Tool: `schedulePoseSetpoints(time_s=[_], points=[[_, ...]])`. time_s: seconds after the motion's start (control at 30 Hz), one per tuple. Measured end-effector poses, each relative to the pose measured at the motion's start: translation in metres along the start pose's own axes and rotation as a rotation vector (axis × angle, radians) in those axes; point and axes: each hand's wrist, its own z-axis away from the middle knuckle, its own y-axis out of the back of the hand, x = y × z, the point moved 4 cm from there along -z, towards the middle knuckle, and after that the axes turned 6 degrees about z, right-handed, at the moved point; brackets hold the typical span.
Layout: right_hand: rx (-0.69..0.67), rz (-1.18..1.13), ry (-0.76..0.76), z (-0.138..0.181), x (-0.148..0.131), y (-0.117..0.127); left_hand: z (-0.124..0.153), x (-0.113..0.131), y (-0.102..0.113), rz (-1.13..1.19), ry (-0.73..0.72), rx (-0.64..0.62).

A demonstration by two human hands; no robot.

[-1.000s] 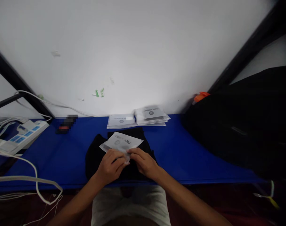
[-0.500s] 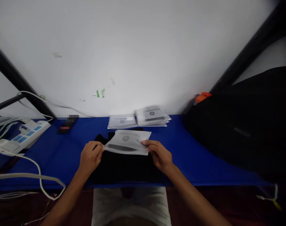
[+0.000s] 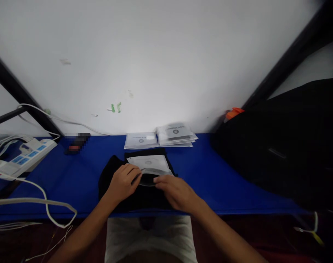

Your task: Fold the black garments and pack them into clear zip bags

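A frosted plastic bag (image 3: pixel 148 160) with a faint round print lies over black fabric (image 3: pixel 152 199), its near mouth gaping towards me. My left hand (image 3: pixel 125 182) pinches the mouth at its left corner, fingers bent. Thumb and fingers of my right hand (image 3: pixel 177 190) close on the mouth's right side. Inside the opening it looks dark; what is in there I cannot make out. Under the bag the black fabric spreads to the left and towards the table's front edge.
Behind the bag lie a stack of printed frosted bags (image 3: pixel 177 133) and another flat one (image 3: pixel 141 140) on the blue table (image 3: pixel 210 175). A white power strip (image 3: pixel 26 159) with cables is at left, near a pixelated dark object (image 3: pixel 77 143). A large black cloth mass (image 3: pixel 287 146) covers the right.
The bag has come down onto the black fabric, with its mouth turned towards me and spread. Both hands have moved closer together at that edge.
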Motion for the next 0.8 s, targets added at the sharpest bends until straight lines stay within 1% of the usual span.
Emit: schedulePoseSetpoints(time_s=[0.07,0.1,0.13,0.23,0.3,0.33,0.43,0.5,0.57,0.6,0.7,0.8], points=[[-0.127,0.064,0.071,-0.015,-0.017,-0.017,-0.006,0.001,0.002,-0.013,0.001,0.025],[-0.189,0.103,0.058,-0.022,-0.019,-0.026,-0.008,0.002,0.003,-0.022,0.002,0.034],[-0.252,0.141,0.013,-0.028,-0.019,-0.035,-0.010,0.001,0.004,-0.032,0.001,0.040],[-0.427,0.233,-0.237,-0.036,-0.002,-0.057,-0.011,0.000,0.008,-0.061,-0.005,0.054],[-0.496,0.275,-0.338,-0.037,0.010,-0.066,-0.009,-0.001,0.008,-0.067,0.000,0.046],[-0.515,0.299,-0.347,-0.038,0.015,-0.070,-0.008,-0.002,0.007,-0.065,0.008,0.033],[-0.529,0.376,-0.262,-0.037,0.021,-0.075,-0.005,-0.006,-0.002,-0.055,0.042,-0.079],[-0.482,0.406,-0.148,-0.035,0.020,-0.072,-0.003,-0.009,-0.010,-0.051,0.070,-0.180],[-0.375,0.406,0.000,-0.032,0.014,-0.063,-0.002,-0.012,-0.015,-0.037,0.091,-0.247],[-0.305,0.399,0.077,-0.030,0.010,-0.056,-0.003,-0.014,-0.015,-0.021,0.099,-0.257],[-0.064,0.348,0.269,-0.025,-0.004,-0.027,-0.012,-0.023,-0.009,0.039,0.116,-0.222],[0.138,0.266,0.353,-0.023,-0.012,0.003,-0.029,-0.043,0.002,0.045,0.139,-0.134]])
